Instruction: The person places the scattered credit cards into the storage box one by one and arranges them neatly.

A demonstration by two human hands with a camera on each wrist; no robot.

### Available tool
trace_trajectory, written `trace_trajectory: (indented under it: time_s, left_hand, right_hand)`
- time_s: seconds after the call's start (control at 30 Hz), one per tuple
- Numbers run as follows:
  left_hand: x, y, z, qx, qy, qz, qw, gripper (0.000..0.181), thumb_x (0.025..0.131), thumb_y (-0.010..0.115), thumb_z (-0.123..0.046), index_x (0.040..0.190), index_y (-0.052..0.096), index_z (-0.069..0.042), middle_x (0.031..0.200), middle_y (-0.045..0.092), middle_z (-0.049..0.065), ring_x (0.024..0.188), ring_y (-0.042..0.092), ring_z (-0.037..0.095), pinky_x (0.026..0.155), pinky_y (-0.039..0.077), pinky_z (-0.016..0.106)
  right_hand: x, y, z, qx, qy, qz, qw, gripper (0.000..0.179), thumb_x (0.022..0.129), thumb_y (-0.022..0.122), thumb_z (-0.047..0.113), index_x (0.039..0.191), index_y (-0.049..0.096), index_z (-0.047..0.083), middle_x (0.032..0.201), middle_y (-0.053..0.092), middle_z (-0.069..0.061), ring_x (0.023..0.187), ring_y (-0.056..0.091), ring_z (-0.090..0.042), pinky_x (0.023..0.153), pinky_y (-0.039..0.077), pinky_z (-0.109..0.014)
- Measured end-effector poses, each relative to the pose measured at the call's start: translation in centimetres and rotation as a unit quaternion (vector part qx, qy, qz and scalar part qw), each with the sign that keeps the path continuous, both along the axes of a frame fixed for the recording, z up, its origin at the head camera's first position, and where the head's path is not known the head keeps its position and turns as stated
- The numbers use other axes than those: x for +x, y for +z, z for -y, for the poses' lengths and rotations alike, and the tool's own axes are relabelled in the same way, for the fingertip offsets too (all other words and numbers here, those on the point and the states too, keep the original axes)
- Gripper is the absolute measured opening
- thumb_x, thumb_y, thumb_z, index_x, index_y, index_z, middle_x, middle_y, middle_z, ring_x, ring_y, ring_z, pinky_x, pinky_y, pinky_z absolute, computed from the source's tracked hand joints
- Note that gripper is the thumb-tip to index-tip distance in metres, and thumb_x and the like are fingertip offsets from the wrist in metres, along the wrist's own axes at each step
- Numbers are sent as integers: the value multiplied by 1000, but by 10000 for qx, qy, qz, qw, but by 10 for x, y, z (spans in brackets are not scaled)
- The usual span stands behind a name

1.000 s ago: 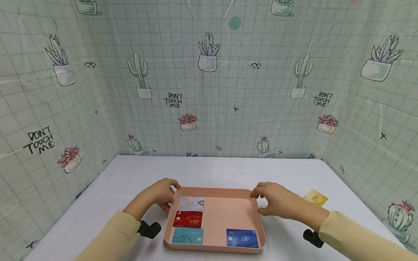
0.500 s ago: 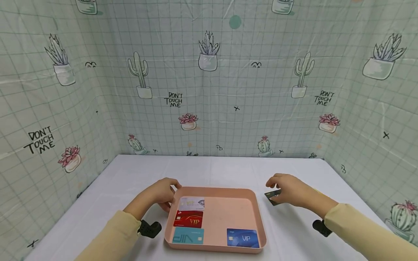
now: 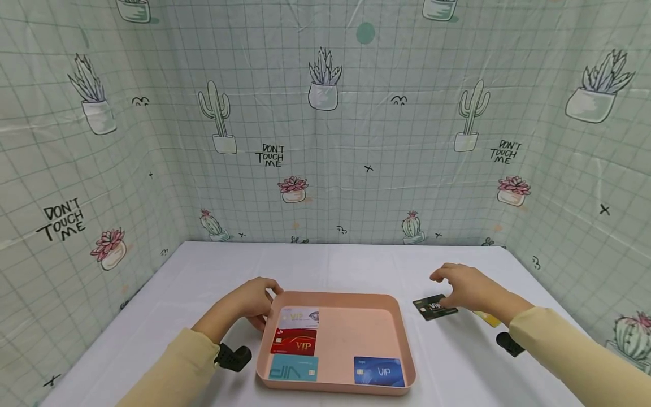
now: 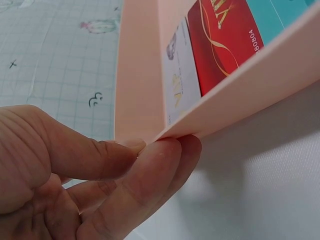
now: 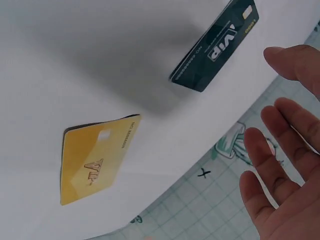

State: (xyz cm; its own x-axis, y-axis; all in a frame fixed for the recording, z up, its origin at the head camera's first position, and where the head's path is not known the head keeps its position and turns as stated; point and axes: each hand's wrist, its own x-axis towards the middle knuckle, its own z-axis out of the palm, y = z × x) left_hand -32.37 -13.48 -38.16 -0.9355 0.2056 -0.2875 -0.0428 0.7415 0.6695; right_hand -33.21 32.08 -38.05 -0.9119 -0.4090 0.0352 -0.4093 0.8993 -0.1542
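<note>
My left hand [image 3: 254,298] pinches the back left corner of a pink tray [image 3: 351,334]; the left wrist view shows thumb and fingertips at its wall. In the tray's left side lie a white VIP card [image 3: 300,317], a red VIP card [image 3: 293,342] and a teal card [image 3: 293,367] in a column. A blue VIP card [image 3: 379,371] is in the front right corner. Right of the tray, a black VIP card [image 3: 426,306] lies on the table. My right hand [image 3: 470,289] hovers over it, fingers spread, holding nothing.
A yellow VIP card [image 5: 97,160] lies on the white table [image 3: 351,268] beyond the black one, partly hidden by my right wrist in the head view. Patterned cloth walls [image 3: 366,130] rise at the back and on both sides.
My right hand has moved right from the tray's right rim. Half a second ago it held the black card tilted; now that card lies released on the table. My left hand has stayed put.
</note>
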Motion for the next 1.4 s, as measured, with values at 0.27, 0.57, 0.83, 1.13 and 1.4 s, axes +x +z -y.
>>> trace_trajectory:
  time_s: [0.27,0.57,0.83,1.13,1.4]
  left_hand:
    - [0,1,1,-18,-13,44,10000,48,87,69,7,133,60,1,98,70,13,68,72,22,58,64,37]
    - [1,1,0,-26,-11,29,10000,48,87,69,7,134,60,0,97,69,13,68,71,22,57,64,36]
    - [2,1,-1,-6,-12,-20,10000,51,85,70,10,134,60,1,100,70,14,68,69,21,58,64,37]
    - [1,1,0,10,-5,-72,10000,50,85,69,10,134,60,2,100,70,14,66,69,21,58,64,38]
    - [1,0,0,-16,47,-18,10000,51,85,70,9,134,60,0,101,70,14,70,69,21,58,64,37]
  right_hand:
    - [-7,-5,-10,563,-223,49,9982,56,74,89,19,125,70,4,120,69,-14,108,65,-40,90,53,-64]
    - [-11,-19,-20,1035,-335,590,9923,70,73,91,20,136,64,8,138,62,-21,120,59,-50,97,46,-72]
    - [-12,-22,-24,942,-186,484,9942,65,75,88,21,134,66,8,121,70,-9,112,64,-41,94,48,-68]
    - [-11,-16,-27,1082,-80,565,9925,40,78,87,29,113,74,16,93,62,4,88,57,-18,84,47,-54]
    - [-9,-16,-26,1033,-275,730,9916,39,73,86,39,93,63,15,85,53,4,79,48,-16,78,41,-46]
